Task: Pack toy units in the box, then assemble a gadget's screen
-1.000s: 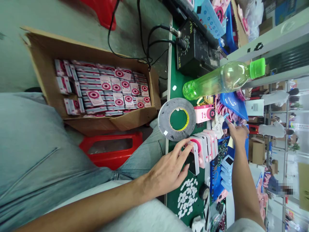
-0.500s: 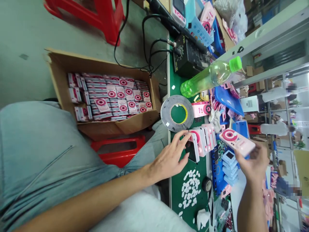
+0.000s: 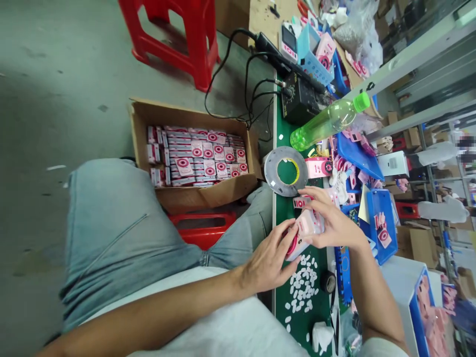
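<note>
My left hand [image 3: 269,255] is closed on the near end of a few pink-and-white toy cameras [image 3: 310,223] with red ring lenses, just over the green tabletop. From the far side, my right hand [image 3: 332,218] has its fingers curled round the same cameras. How many are between the hands I cannot tell, as the fingers cover them. Another pink toy camera [image 3: 300,202] shows beside my right fingertips. Close by lies a large grey roll of tape [image 3: 270,173] with a yellow core. Small white oval pieces [image 3: 303,285] are scattered below the hands.
A carton [image 3: 201,198] full of packed toy cameras stands on the floor beside my legs. Along the table are a green bottle [image 3: 320,126], a black control box [image 3: 297,101] with cables, a black tape roll [image 3: 327,281] and blue trays [image 3: 388,243]. A red stool [image 3: 186,54] stands beyond.
My right hand has come in from over the blue trays, where it held a pink toy camera, to the cameras at my left hand. The view has swung, shifting the scene rightward.
</note>
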### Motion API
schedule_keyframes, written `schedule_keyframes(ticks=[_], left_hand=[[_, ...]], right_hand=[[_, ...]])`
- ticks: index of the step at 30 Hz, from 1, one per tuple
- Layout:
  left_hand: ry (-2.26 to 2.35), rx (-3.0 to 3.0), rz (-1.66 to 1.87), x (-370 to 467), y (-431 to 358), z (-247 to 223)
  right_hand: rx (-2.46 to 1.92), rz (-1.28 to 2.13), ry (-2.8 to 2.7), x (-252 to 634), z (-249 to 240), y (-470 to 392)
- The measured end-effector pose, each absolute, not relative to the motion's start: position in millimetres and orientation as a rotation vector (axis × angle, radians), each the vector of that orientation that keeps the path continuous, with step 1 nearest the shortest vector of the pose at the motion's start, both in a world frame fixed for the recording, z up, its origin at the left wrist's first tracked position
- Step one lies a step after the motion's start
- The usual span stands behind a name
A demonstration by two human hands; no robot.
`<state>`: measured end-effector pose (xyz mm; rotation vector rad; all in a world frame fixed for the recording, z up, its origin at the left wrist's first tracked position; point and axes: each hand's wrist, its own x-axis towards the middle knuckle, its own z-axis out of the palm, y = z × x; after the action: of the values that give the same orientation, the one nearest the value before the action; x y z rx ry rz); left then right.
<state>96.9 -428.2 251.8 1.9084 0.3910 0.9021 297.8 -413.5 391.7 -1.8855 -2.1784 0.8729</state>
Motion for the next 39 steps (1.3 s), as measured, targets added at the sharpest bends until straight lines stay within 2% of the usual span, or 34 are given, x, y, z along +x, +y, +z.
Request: schedule_keyframes(ticks=[6, 14, 16, 20, 23, 32, 39], left_hand=[[0.499, 2.118, 0.799, 108.2, -433.0, 256.5], [0.557, 2.250, 0.785, 117.5, -417.7, 258.5], [0.575, 2.259, 0.746, 117.7, -411.7, 259.7], [0.595, 2.286, 0.693, 116.8, -405.7, 259.3], [0.543, 2.276, 0.687, 111.5, -402.0, 260.0], [0.422, 2.112, 0.862, 105.6, -352.9, 303.0], [0.125, 2.387, 1.024, 194.7, -293.4, 333.5]], right_hand=[[-1.999, 0.779, -2.201, 304.6, 375.2, -410.0], [-2.035, 0.399, -1.936, 298.3, 360.3, -424.6], [-2.037, 0.169, -1.784, 319.9, 359.8, -427.2], [-2.196, -0.566, -1.494, 398.9, 356.7, -425.2], [-2.562, -0.804, -1.421, 457.2, 351.0, -420.7], [-2.894, -0.688, -1.377, 518.8, 336.5, -410.0], [-2.943, -0.607, -1.428, 535.3, 351.0, -413.4]])
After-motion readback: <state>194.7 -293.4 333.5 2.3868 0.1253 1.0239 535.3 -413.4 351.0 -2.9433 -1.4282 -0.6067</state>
